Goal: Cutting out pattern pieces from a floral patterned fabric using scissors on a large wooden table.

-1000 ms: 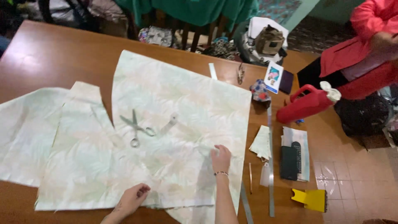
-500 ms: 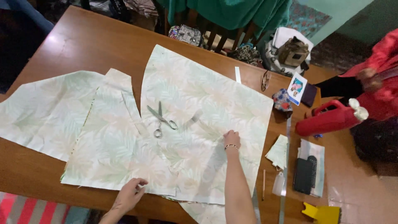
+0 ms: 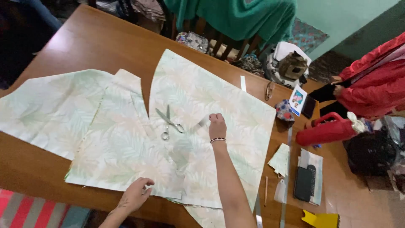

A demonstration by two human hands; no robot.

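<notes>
Pale green leaf-print fabric pieces (image 3: 198, 93) lie spread over a brown wooden table (image 3: 105, 42). My right hand (image 3: 217, 124) reaches out over the large middle piece, its fingers curled on the end of a small clear plastic strip (image 3: 202, 123). Silver scissors (image 3: 168, 122) lie closed on the cloth just left of that strip. My left hand (image 3: 135, 196) is at the near table edge, fingers pinched on the lower edge of the overlapping fabric piece (image 3: 122, 152). Another piece (image 3: 50, 109) lies at the far left.
Right of the fabric lie a long metal ruler (image 3: 287, 169), a pencil (image 3: 266, 191), a fabric scrap (image 3: 280, 159), a black case on papers (image 3: 304, 183) and a red jug (image 3: 325, 131). A person in red (image 3: 371, 88) sits at the far right. Chairs with green cloth (image 3: 236, 17) stand behind.
My right hand has moved forward and left across the cloth to the clear strip. The left hand stays at the near fabric edge. The view has shifted right.
</notes>
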